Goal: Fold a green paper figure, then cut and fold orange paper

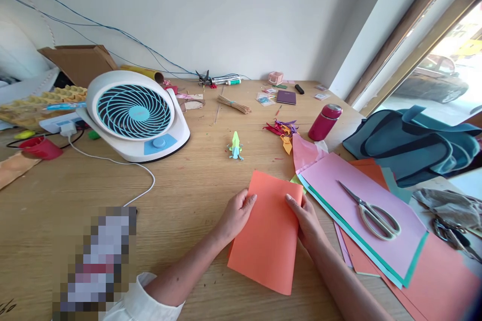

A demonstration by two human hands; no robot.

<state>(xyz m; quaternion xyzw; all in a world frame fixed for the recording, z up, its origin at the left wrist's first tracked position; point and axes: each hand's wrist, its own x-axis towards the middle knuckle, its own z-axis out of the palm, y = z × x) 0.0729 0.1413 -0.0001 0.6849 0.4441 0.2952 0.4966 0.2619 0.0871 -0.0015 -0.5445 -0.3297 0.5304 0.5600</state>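
Between my two hands is a folded sheet of orange paper (265, 235), held a little above the wooden table. My left hand (237, 215) pinches its left edge, thumb on top and fingers behind. At the opposite edge my right hand (307, 220) grips it the same way, near the upper corner. The right side of the paper curves over like a fold. Beyond it stands a small green and blue paper figure (235, 148). To the right, white-handled scissors (376, 215) lie on a stack of coloured paper (327, 175).
A white fan (137, 113) stands at left with its cable across the table. A blurred-out flat device (98, 261) lies front left. At right are a red bottle (326, 123) and a blue bag (410, 143). Paper scraps (284, 130) and a bundle of sticks (234, 104) lie farther back.
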